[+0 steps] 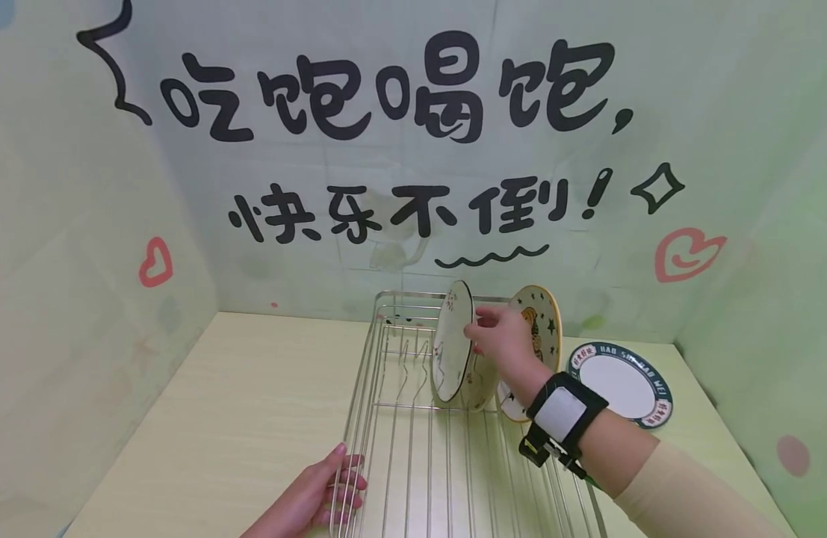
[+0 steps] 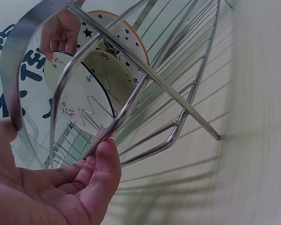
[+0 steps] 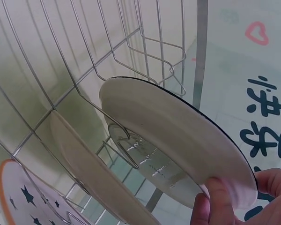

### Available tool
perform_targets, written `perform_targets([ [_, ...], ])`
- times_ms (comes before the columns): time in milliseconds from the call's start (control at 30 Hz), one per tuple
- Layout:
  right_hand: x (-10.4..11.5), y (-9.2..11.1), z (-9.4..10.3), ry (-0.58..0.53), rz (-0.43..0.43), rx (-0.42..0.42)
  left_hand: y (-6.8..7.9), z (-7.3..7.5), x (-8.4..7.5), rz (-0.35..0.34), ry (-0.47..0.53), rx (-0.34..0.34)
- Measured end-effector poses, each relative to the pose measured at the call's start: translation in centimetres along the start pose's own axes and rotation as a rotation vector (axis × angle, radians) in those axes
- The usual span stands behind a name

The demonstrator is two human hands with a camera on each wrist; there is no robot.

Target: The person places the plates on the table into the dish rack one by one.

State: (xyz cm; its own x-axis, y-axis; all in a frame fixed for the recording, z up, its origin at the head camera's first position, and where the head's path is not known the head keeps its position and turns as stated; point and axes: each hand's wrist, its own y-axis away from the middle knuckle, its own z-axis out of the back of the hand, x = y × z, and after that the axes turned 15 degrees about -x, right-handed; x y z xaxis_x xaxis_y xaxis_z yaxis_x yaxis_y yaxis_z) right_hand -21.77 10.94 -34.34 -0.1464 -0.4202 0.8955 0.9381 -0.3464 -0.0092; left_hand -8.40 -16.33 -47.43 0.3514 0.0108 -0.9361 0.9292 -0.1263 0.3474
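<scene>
My right hand pinches the rim of a white plate with a dark edge and small floral prints. This plate stands on edge in a metal wire dish rack. In the right wrist view its pale underside faces the camera, the thumb and fingers at its rim. My left hand grips the rack's near left side; in the left wrist view its fingers curl round the wire. To the right of the held plate stand a cream plate and an orange-rimmed plate with dark stars.
A white plate with a blue lettered rim lies flat on the table, right of the rack. Wavy wire dividers rise inside the rack, left of the held plate. A backdrop with large dark lettering hangs behind.
</scene>
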Motion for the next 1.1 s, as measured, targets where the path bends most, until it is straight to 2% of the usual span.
perform_targets([
  [500,-1.3,1.3,0.0,-0.081,-0.009,0.029,-0.1,0.2,0.1,-0.009,0.001,-0.011],
  [833,-2.0,2.1,0.3,-0.091,0.000,0.037,-0.1,0.1,0.1,-0.002,0.003,-0.014],
  [1100,-2.9,2.1,0.8,-0.131,-0.038,0.037,0.0,-0.1,-0.1,0.008,-0.001,-0.019],
])
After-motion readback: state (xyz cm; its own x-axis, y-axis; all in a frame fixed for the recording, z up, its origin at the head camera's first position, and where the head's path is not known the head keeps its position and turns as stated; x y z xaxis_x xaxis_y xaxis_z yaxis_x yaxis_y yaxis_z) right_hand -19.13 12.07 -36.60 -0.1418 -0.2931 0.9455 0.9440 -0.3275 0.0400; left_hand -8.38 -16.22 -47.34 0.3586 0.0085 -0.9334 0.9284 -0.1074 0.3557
